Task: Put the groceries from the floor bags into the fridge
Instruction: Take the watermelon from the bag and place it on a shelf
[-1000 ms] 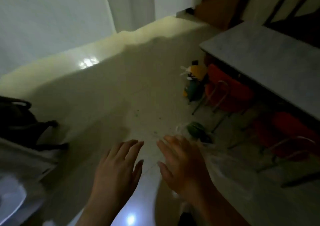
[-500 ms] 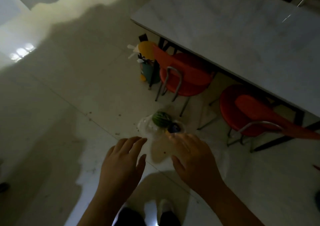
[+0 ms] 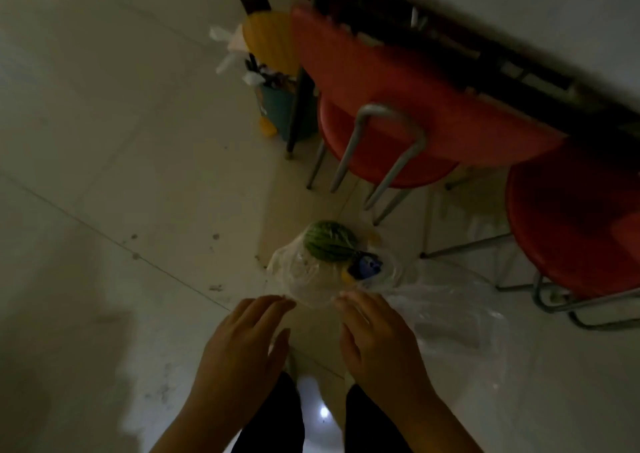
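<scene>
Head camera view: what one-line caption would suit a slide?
Two open hands, left hand and right hand, reach toward a clear plastic bag holding a small green striped watermelon.

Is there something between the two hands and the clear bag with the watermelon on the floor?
Nothing visible stands in the way. The left hand and right hand are both open, just short of the near edge of the clear bag holding the watermelon. Only bare floor shows between them.

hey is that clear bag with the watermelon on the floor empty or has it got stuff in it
Not empty. The clear bag holds a watermelon and a blue item.
</scene>
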